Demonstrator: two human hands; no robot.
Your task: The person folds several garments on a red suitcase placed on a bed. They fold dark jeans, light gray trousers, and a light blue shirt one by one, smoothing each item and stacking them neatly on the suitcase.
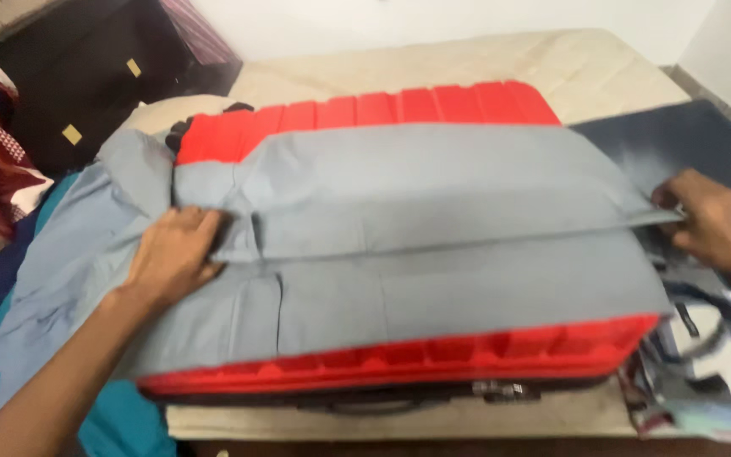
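Cream bedding covers the bed at the back, with a dark cabinet beyond the left hand's side and a plain wall behind. On the bed lies a closed red hard-shell suitcase, ribbed along its edges, its handle and lock facing the person. Nothing of its inside shows; the lid is shut. Draped over its top is a grey shirt, folded lengthwise. The left hand lies flat with fingers spread, pressing the fold near the collar end. The right hand pinches the far end of the same fold between thumb and fingers. To fold well, it seems best to keep the cloth taut between both hands and the crease straight. Just beyond the right hand lie dark blue clothes; below it, a crumpled printed bag.
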